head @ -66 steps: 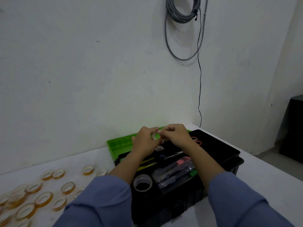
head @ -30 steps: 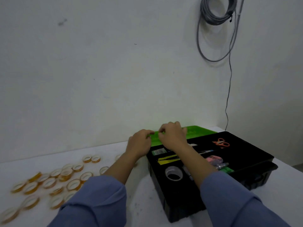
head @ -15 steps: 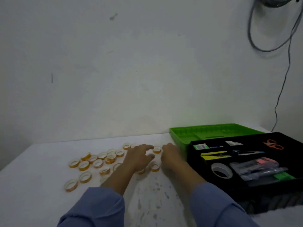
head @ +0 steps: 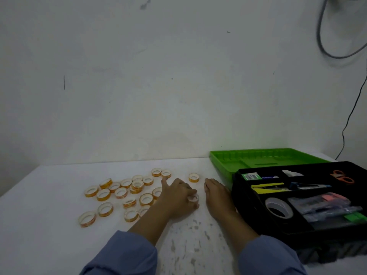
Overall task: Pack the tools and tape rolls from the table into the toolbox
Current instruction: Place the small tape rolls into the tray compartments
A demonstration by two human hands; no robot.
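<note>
Several small orange-rimmed tape rolls [head: 121, 192] lie scattered on the white table [head: 49, 225], left of centre. One roll [head: 194, 177] sits apart, just beyond my hands. My left hand [head: 175, 198] is down among the rolls, its index finger stretched out, and pinches a small tape roll [head: 193, 198] at its thumb side. My right hand [head: 216, 193] lies flat on the table beside the black toolbox [head: 241, 207], holding nothing. The toolbox stands open at the right and holds a white tape roll [head: 279, 207], orange scissors [head: 342, 176] and other tools.
A green tray [head: 258, 157] lies behind the toolbox against the wall. A grey cable [head: 325, 46] and a thin black wire [head: 351, 116] hang on the wall at the right. The table's left edge runs diagonally at the far left.
Both hands left the toolbox and came down to the table on its left. My head turned left toward the scattered rolls. The left hand now pinches a small roll.
</note>
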